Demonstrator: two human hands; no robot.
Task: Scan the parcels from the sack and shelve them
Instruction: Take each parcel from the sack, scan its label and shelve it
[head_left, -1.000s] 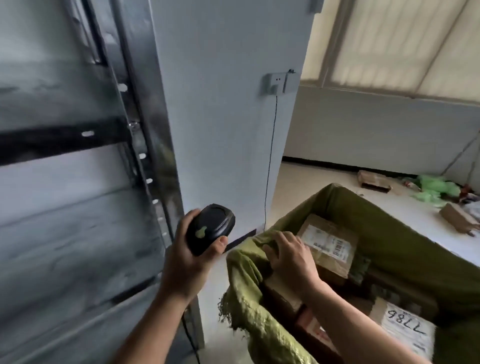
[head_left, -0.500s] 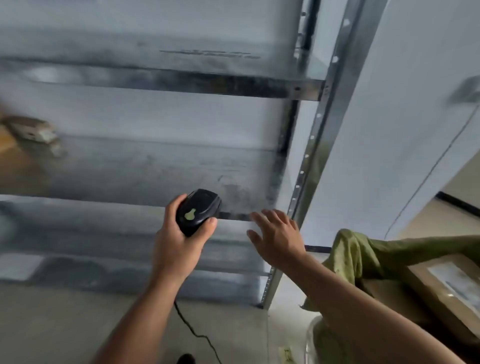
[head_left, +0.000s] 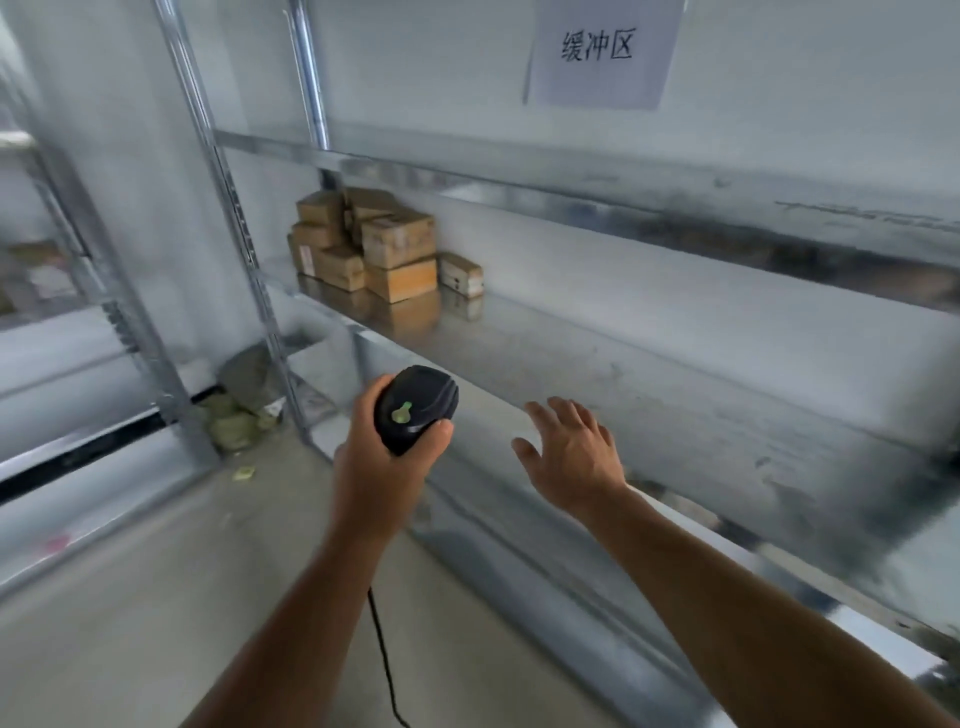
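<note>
My left hand (head_left: 376, 467) grips a black barcode scanner (head_left: 417, 406) with a green mark on top; its cord hangs down past my forearm. My right hand (head_left: 569, 452) is held out empty with fingers spread, just in front of the metal shelf (head_left: 649, 374). Several brown cardboard parcels (head_left: 382, 244) are stacked at the left end of that shelf, well beyond both hands. The sack is out of view.
A paper sign (head_left: 597, 49) with printed characters hangs on the wall above the shelving. Crumpled green and grey bags (head_left: 241, 405) lie on the floor at the foot of the shelf upright (head_left: 228, 171). Another metal rack (head_left: 62, 291) stands at the left.
My view has swung left from the green sack to the shelving. My right hand left the parcels in the sack and now hovers empty before the shelf. The scanner stays in my left hand.
</note>
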